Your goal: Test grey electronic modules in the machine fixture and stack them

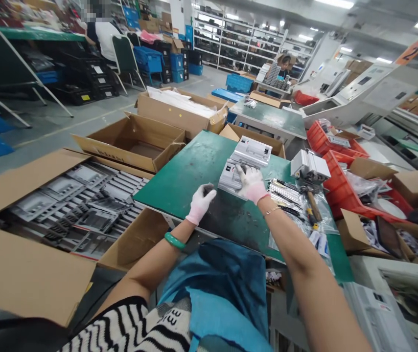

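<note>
Silver-grey housing (228, 180), boxy, small black panel and red mark on upper face; lies on green tabletop (179, 164), just to near side of similar pale unit (251, 152); right part hidden under fingers of gloved right hand (252, 183), detail there not readable

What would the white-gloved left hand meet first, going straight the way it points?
Probably the nearer silver, metal-looking box touched by the right hand, though how high the left hand sits is unclear.

Bright ceiling tubes (336, 4), edges stretched (faint blur too).
</note>
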A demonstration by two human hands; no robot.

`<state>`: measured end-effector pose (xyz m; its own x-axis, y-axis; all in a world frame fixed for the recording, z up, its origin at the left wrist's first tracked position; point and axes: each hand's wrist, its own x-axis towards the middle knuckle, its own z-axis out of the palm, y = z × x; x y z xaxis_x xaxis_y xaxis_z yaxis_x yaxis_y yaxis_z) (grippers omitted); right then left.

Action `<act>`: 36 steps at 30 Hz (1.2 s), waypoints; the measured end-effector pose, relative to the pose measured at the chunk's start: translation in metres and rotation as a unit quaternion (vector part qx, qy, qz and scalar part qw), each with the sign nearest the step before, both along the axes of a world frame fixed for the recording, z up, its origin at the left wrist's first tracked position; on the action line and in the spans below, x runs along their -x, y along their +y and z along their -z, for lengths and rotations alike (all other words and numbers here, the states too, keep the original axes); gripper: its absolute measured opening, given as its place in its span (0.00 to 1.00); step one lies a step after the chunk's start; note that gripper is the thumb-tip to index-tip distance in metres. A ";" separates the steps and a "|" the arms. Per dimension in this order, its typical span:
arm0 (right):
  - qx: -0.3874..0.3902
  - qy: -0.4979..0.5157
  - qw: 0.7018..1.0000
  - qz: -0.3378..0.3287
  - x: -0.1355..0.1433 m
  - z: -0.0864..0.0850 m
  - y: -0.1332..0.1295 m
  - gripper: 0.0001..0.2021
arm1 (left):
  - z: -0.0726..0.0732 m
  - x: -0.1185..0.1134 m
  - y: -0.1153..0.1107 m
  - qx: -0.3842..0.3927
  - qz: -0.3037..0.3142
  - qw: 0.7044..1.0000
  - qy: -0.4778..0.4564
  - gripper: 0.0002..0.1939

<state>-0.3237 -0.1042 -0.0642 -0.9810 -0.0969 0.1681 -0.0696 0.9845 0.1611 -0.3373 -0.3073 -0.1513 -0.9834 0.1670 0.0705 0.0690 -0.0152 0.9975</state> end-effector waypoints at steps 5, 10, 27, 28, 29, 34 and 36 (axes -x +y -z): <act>0.055 0.124 0.987 -0.081 -0.041 0.014 0.003 0.38 | -0.010 -0.006 0.012 -0.162 -0.017 0.985 -0.050 0.44; 0.072 0.227 0.965 -0.112 -0.088 0.013 0.002 0.31 | -0.031 -0.045 0.023 -0.210 0.088 0.974 -0.009 0.57; 0.104 0.290 0.945 -0.108 -0.146 0.019 0.003 0.33 | -0.037 -0.084 0.039 -0.199 0.061 0.978 0.034 0.51; 0.133 0.306 0.939 -0.081 -0.152 0.019 0.001 0.37 | -0.034 -0.080 0.038 -0.225 0.061 0.972 0.028 0.49; 0.167 0.322 0.931 -0.048 -0.157 0.018 -0.001 0.41 | -0.031 -0.077 0.037 -0.250 0.057 0.966 0.018 0.46; 0.308 0.304 0.900 0.062 -0.181 0.009 -0.024 0.48 | -0.017 -0.064 0.027 -0.329 0.042 0.940 -0.084 0.33; 0.319 0.309 0.894 0.057 -0.182 0.006 -0.035 0.47 | -0.012 -0.063 0.024 -0.334 0.053 0.931 -0.135 0.28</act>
